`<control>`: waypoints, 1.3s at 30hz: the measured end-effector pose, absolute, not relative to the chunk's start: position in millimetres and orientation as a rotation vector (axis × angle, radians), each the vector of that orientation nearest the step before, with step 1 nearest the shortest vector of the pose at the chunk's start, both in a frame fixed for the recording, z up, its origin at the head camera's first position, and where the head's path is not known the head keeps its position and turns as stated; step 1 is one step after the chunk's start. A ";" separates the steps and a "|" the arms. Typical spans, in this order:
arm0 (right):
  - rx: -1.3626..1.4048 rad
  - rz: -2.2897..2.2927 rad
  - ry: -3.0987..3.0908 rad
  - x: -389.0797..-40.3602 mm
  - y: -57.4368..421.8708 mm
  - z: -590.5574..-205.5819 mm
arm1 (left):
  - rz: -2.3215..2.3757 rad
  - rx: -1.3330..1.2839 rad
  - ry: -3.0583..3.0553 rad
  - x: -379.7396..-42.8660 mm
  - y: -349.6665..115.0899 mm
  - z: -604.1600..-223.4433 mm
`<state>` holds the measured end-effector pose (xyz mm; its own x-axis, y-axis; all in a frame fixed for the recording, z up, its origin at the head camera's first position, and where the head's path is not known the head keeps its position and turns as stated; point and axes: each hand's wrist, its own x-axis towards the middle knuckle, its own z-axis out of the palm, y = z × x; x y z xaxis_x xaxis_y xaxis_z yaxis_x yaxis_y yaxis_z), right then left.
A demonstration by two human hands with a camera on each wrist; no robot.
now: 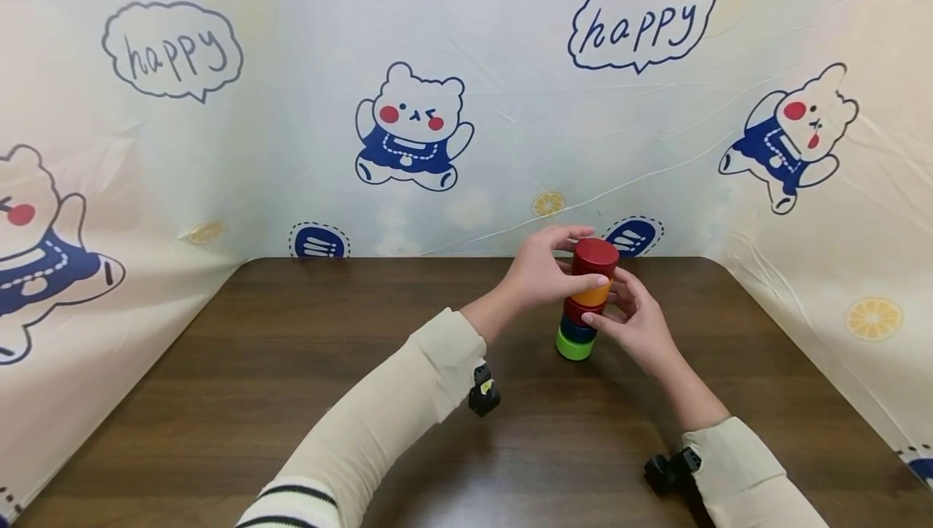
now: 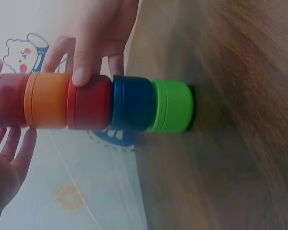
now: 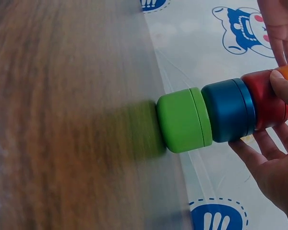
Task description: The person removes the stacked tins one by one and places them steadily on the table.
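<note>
Clearly, the table's (image 1: 291, 366) far edge crosses mid-frame behind the stack (image 1: 592, 298), with broad wood running toward the lower left. Standing right of centre, the stack holds its long axis upright, green piece (image 1: 575, 347) down, red top up. It sits between both hands: left hand (image 1: 541, 270) curled around its upper part, right hand (image 1: 643, 324) gripping lower, each parted only by its width.
</note>
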<state>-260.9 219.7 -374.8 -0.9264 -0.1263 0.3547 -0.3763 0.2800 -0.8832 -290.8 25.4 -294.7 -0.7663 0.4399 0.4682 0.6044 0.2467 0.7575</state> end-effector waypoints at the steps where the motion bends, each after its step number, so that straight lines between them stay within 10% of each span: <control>1: 0.469 1.708 -2.329 -261.1 219.8 -374.9 | -1.535 -0.990 -2.346 -290.6 26.9 -295.3; 39: 0.523 1.666 -2.325 -261.6 222.6 -378.3 | -1.595 -0.950 -2.257 -284.0 7.1 -301.5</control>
<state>-261.6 222.6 -378.3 -0.9090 -0.1509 0.3885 -0.4164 0.2884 -0.8622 -284.0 7.1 -301.5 -0.7674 0.3777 0.5181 0.6144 0.2024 0.7625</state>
